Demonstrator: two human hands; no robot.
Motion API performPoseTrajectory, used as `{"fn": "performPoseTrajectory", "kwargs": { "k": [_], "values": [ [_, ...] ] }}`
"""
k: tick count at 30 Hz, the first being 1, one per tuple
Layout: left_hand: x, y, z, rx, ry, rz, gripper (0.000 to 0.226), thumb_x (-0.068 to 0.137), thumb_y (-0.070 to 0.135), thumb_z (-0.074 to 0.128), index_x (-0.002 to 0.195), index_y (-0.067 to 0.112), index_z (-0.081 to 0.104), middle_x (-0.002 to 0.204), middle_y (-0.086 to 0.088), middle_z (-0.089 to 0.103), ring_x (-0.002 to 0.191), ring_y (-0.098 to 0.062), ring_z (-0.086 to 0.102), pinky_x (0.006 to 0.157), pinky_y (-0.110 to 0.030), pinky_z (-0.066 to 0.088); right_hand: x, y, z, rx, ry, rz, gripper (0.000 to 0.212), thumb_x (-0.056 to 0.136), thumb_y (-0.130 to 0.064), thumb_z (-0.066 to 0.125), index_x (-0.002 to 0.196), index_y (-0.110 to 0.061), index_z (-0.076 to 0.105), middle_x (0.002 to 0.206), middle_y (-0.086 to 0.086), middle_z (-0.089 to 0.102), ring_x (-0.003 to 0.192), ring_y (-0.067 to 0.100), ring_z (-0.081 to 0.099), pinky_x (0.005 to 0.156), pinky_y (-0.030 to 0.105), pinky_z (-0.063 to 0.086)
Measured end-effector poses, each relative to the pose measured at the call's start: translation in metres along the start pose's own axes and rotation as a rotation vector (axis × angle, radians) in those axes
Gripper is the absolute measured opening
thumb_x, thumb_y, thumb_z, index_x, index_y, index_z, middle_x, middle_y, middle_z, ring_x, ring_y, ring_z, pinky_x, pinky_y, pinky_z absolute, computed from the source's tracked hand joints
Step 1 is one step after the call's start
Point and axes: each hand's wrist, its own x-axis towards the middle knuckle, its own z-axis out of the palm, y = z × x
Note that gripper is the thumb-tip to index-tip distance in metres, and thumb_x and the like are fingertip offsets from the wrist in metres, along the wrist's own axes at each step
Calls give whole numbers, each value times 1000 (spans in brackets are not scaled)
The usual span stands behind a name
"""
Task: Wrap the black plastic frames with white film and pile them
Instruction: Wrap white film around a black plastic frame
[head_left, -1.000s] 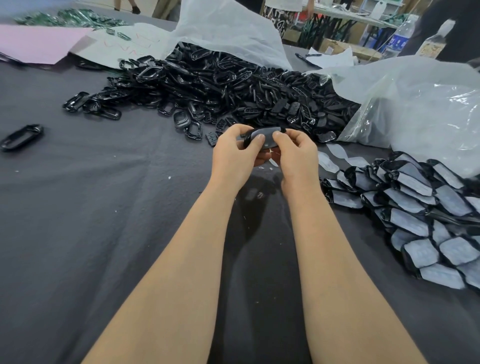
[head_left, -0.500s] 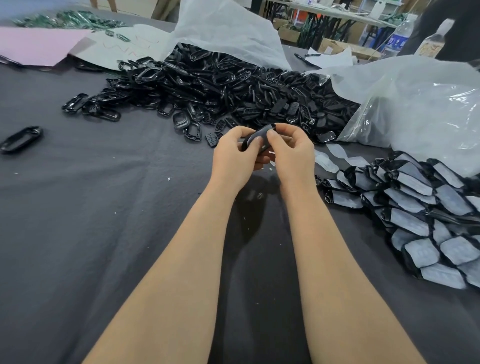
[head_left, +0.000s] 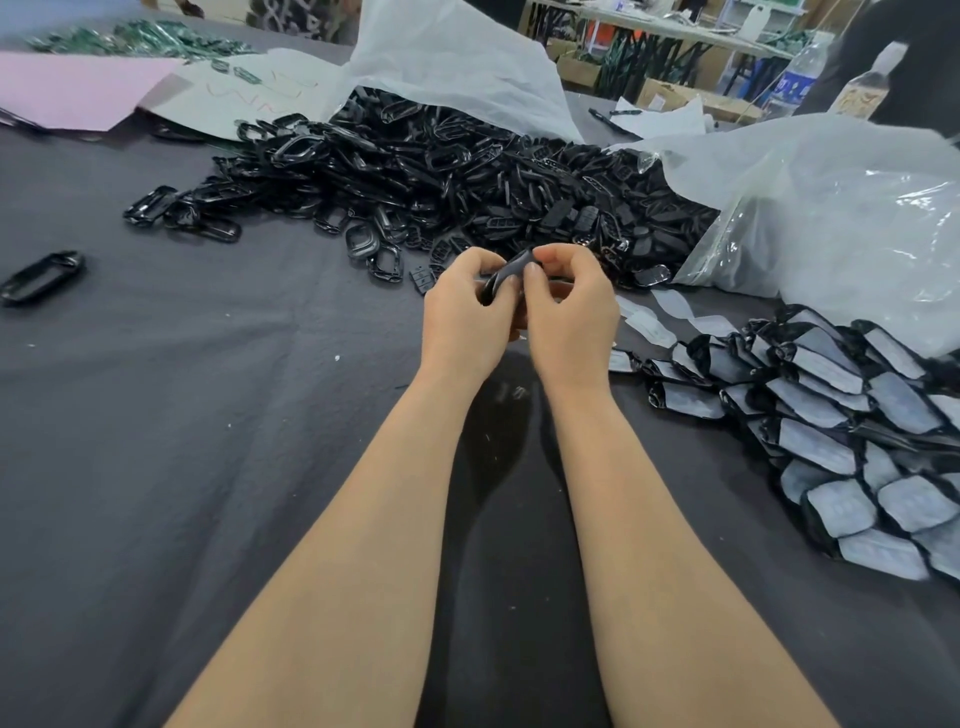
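Two-handed, pinching one black frame (head_left: 506, 273) tilted on edge above the grey cloth (head_left: 208, 415), curling fingers of left hand (head_left: 462, 322) and right hand (head_left: 571, 317) tightly round it; working just in front of the unwrapped heap (head_left: 441, 171) and left of the wrapped pile (head_left: 831, 415).

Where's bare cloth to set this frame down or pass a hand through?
Bare cloth spreads left of the left hand out to the lone frame. Crowded: frame heap ahead, film strips and wrapped pile beside the right hand.
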Motion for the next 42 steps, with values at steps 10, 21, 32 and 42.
{"fn": "performPoseTrajectory", "kwargs": {
  "k": [10, 21, 32, 42],
  "values": [
    [-1, 2, 0, -86, -121, -59, 20, 96, 10, 54, 85, 27, 56, 77, -2, 70, 56, -6, 62, 56, -22, 54, 14, 7, -9, 372, -101, 390, 13, 91, -6, 57, 103, -3, 61, 95, 17, 66, 86, 29, 64, 77, 39, 55],
    [-4, 5, 0, -133, -87, -123, 11, 97, 17, 54, 87, 22, 56, 80, -5, 71, 60, -11, 69, 54, -22, 55, 12, 7, -9, 295, -145, 310, 5, 91, -8, 58, 93, -13, 58, 94, 10, 64, 87, 22, 62, 78, 35, 55],
    [-5, 7, 0, -153, -99, -143, 18, 96, 14, 52, 82, 23, 57, 72, -4, 68, 51, -10, 62, 50, -22, 51, 11, 4, -9, 424, -128, 379, 13, 88, -4, 57, 79, -14, 57, 78, 6, 58, 78, 22, 54, 74, 38, 47],
    [-3, 7, 3, -169, -157, -134, 23, 99, 7, 45, 92, 23, 58, 79, 0, 65, 53, -3, 62, 56, -19, 55, 14, 7, -10, 384, -27, 356, 19, 89, -8, 56, 74, -19, 56, 71, -3, 56, 68, 12, 53, 66, 25, 45]
  ]
}}
